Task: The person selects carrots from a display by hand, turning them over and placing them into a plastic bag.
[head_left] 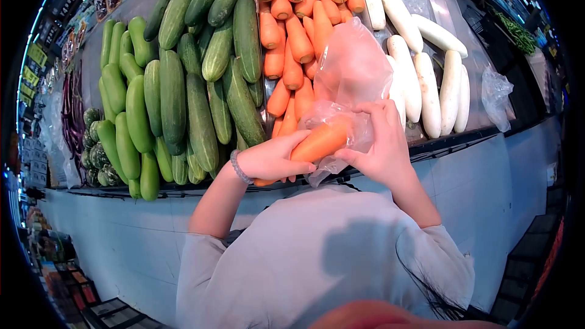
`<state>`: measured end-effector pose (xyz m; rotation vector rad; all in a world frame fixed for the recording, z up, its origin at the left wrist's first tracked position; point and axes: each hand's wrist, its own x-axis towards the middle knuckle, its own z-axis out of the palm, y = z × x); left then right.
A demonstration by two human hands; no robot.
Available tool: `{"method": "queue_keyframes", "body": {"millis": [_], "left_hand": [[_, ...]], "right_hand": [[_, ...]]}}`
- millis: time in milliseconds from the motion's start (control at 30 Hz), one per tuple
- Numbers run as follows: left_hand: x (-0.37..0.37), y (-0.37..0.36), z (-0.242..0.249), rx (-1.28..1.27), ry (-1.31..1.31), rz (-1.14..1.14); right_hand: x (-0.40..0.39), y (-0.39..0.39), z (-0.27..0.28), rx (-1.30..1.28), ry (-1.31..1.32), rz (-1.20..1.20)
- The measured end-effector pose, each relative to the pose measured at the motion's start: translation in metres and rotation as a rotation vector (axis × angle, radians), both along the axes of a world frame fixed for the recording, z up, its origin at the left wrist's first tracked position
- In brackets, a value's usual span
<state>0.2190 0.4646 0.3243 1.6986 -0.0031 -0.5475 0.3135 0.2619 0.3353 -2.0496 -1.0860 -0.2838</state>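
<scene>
A large orange carrot [324, 139] lies in my left hand [272, 157], whose fingers are wrapped round its lower end. The carrot's upper end is at the mouth of a clear plastic bag [354, 64]. My right hand [382, 149] pinches the bag's edge between thumb and fingers, just right of the carrot. The puffed-out part of the bag rises above both hands, over the heap of carrots [298, 39]. Part of another orange carrot [263, 181] shows below my left hand.
Dark green cucumbers [172, 97] and lighter green gourds [139, 113] fill the display's left side, with purple eggplants [73, 109] beyond. White radishes [428, 91] lie on the right, near a crumpled plastic bag [496, 94]. The display's front edge [454, 145] runs beneath my hands.
</scene>
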Motion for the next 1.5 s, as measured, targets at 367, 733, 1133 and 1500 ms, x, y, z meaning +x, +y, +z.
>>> {"method": "queue_keyframes", "body": {"millis": [367,733,1133,1500], "left_hand": [[0.027,-0.055,-0.013,-0.296,0.133,0.164],[0.122,-0.127,-0.033,-0.984,-0.052,0.394],[0.176,-0.153,0.03,0.058,-0.462,-0.206],[0.208,-0.132,0.055,0.719,-1.142,-0.097]], "right_hand": [[0.037,-0.016,0.001,-0.038,-0.178,0.304],[0.056,-0.053,-0.01,0.38,0.851,1.04],[0.098,-0.125,0.061,1.273,0.739,1.155],[0.192,-0.108,0.089,1.266,0.4,0.654]]}}
